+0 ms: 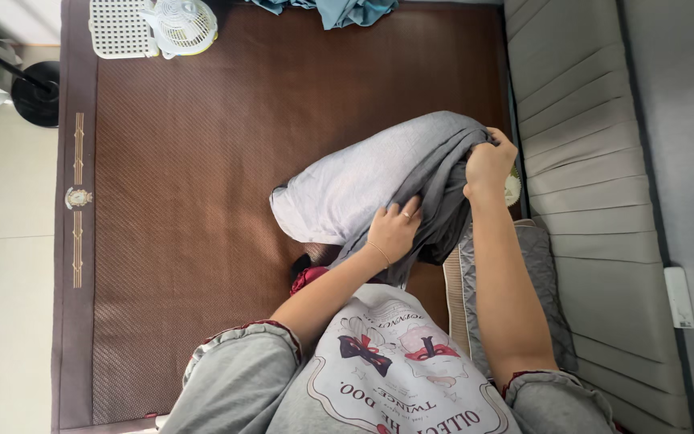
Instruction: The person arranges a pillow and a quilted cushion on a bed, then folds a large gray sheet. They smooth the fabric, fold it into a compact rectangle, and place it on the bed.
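Observation:
A pale grey pillow (347, 189) lies on a brown woven mat (186, 201), partly inside a darker grey pillowcase (439, 189). My left hand (395, 229) presses on the pillowcase's lower edge where it meets the pillow, fingers spread and gripping the fabric. My right hand (487, 165) is closed on the bunched top edge of the pillowcase, at the pillow's right end. Beneath my forearms lies another grey quilted pillow (536, 281).
A small white fan (180, 24) and a white perforated basket (118, 28) stand at the mat's far left corner. Teal cloth (347, 10) lies at the far edge. A padded grey headboard (588, 161) runs along the right, with a white remote (678, 296) on it.

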